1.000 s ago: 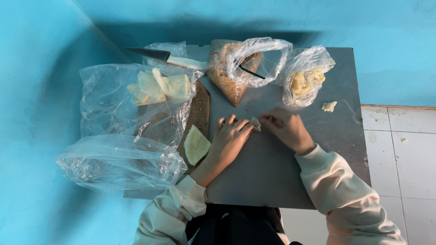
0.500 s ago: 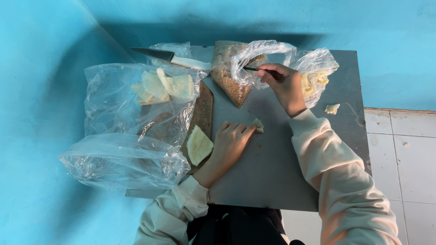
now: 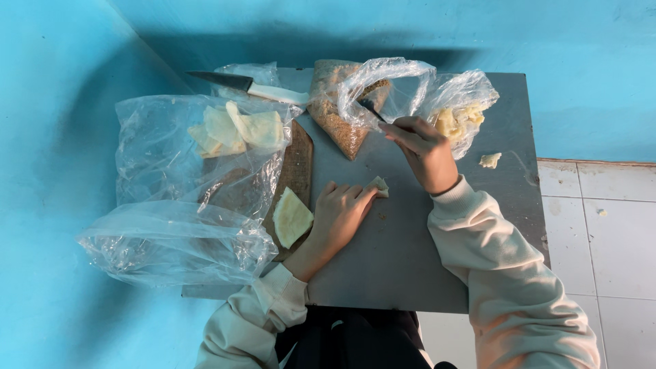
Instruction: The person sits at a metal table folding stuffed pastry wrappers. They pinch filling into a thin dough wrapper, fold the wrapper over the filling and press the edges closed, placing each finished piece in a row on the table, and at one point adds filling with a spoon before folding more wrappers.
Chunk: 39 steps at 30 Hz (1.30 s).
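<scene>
My left hand rests flat on the grey table, its fingertips holding down a small pale dough piece. My right hand is raised near the back of the table and grips a thin dark utensil, whose tip reaches into an open clear bag of brown crumbly filling. A pale triangular dough sheet lies on the wooden board just left of my left hand.
A clear bag with pale dough sheets covers the board's left part, and another crumpled clear bag lies in front. A white-handled knife sits at the back. Another bag holds yellowish pieces; a scrap lies at the right.
My right hand left the dough piece, reached back to the filling bag and took the dark utensil; it has now drawn slightly back. My left hand stayed on the dough piece.
</scene>
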Motion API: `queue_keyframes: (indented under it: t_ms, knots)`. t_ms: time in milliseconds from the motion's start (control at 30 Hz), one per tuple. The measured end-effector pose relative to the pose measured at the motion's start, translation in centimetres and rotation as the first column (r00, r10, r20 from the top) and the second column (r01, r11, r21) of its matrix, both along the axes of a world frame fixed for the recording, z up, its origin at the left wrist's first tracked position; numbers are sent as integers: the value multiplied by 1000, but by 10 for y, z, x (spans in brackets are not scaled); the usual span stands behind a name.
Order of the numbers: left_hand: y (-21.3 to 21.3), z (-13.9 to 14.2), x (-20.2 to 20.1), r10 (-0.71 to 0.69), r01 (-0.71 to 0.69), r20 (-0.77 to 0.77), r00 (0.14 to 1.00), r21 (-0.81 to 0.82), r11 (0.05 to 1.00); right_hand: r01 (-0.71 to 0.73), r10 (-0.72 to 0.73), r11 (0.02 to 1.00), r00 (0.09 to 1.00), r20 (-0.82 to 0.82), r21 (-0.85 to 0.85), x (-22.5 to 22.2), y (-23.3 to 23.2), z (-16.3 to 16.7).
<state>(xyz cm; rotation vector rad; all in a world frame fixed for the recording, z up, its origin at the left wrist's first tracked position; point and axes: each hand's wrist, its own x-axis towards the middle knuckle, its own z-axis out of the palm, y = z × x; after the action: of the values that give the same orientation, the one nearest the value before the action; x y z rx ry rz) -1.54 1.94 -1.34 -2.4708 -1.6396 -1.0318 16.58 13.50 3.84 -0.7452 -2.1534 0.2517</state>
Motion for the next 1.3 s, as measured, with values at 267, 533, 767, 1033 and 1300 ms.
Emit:
queue_keyframes:
  t_ms: [267, 533, 767, 1033, 1300]
  knots:
    - [-2, 0, 1, 4, -4, 9, 1000, 32, 999, 205, -204, 978, 931, -303, -30, 21, -21, -8]
    - [0, -6, 4, 15, -15, 10, 1000, 28, 999, -27, -249, 856, 853, -458, -516, 44, -37, -51]
    - [-1, -5, 4, 22, -22, -5, 1000, 15, 1000, -87, -258, 726, 885, -388, -682, 39, -32, -62]
    - [0, -2, 5, 24, -25, 13, 1000, 33, 999, -63, -206, 726, 930, -304, -685, 35, -34, -61]
    - [1, -1, 5, 27, -28, 18, 999, 24, 999, -70, -204, 730, 927, -315, -680, 47, -35, -66]
